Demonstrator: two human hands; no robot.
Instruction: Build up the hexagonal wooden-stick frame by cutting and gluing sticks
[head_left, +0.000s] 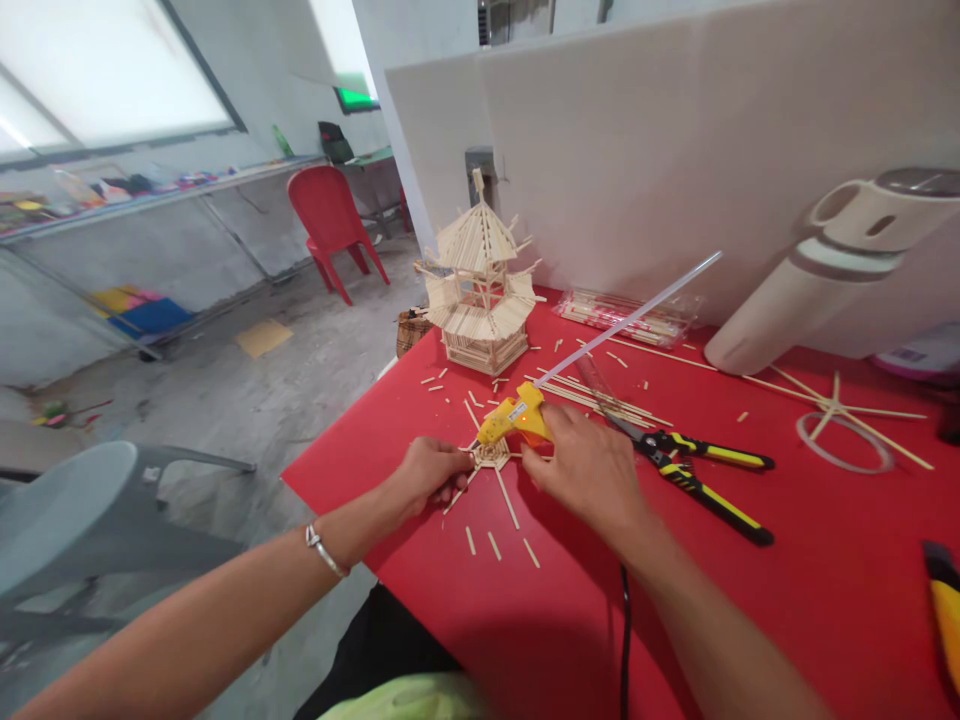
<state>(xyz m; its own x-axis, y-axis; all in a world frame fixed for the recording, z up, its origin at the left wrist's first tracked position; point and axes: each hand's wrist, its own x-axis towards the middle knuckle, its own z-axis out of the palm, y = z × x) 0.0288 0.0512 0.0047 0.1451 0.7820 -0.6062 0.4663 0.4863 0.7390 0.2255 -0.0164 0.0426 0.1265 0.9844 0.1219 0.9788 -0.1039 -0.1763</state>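
My right hand [589, 460] is wrapped round a yellow hot glue gun [517, 412], and a long clear glue stick [637, 315] juts up from its back. The gun's nozzle points left, over a flat web-shaped frame [491, 453] of thin wooden sticks on the red table. At the frame's left edge my left hand [433, 470] is closed, pinching one of its sticks between thumb and fingers. Short cut sticks [494, 545] lie in front of the frame. Behind it stands a small pagoda model [484, 285] built from the same sticks.
Yellow-and-black cutters [686, 470] lie right of my right hand. Farther right are a star of sticks [835, 406], a coil of glue stick [814, 450] and a beige thermos [802, 285]. Bagged sticks [630, 318] lie by the wall. A black cord [625, 640] runs down the table.
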